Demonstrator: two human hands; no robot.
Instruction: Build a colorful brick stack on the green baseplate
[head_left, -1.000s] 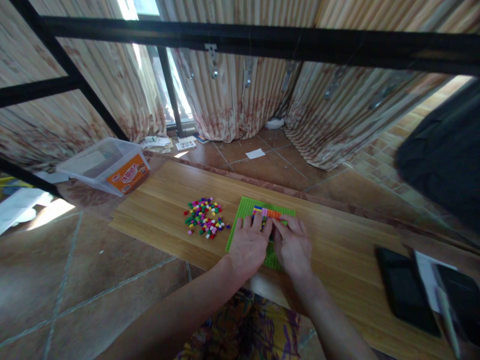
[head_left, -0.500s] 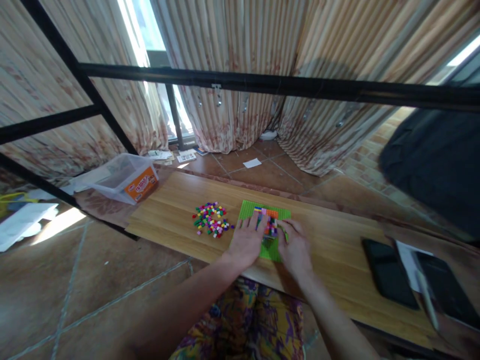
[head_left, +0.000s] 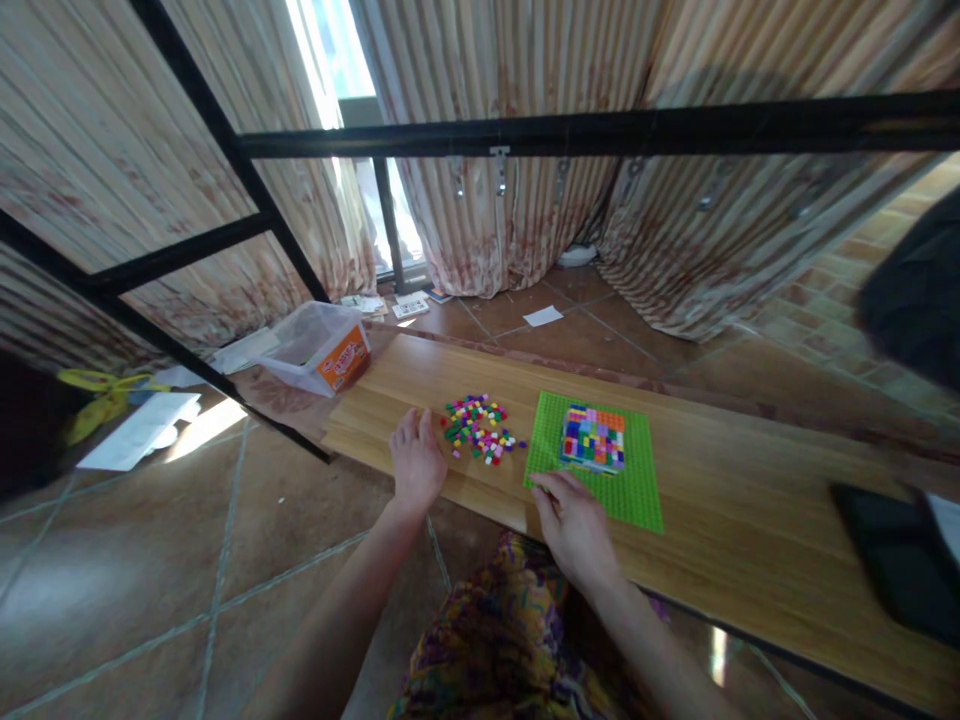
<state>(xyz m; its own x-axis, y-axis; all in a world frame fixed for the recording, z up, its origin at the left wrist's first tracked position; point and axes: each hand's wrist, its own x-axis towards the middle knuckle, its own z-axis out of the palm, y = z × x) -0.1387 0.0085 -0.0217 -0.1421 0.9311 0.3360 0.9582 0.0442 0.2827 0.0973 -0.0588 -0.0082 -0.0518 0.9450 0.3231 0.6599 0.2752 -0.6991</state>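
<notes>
On the wooden board lies a green studded baseplate [head_left: 641, 490], bearing a square block of small multicoloured toy bricks [head_left: 592, 438]. To its left is a loose pile of tiny coloured bricks [head_left: 480, 428]. My left hand [head_left: 417, 465] rests at the left side of this pile, palm down, its fingers stretched forward and holding nothing that I can see. Over the front left corner of the baseplate is my right hand [head_left: 574, 518], thumb and fingers pinched together. Whatever may be between those fingertips is too small to make out.
A clear plastic bin [head_left: 311, 345] with an orange label stands beyond the board's left end. A dark phone-like slab [head_left: 892, 560] lies at the right. Black metal bars [head_left: 570, 135] cross in front of the curtains [head_left: 510, 230]. A white paper [head_left: 543, 316] lies on the tiled floor.
My left hand has left the brick block and moved left to the loose pile. My right hand has drawn back to the baseplate's front corner, uncovering the block. The view has swung left.
</notes>
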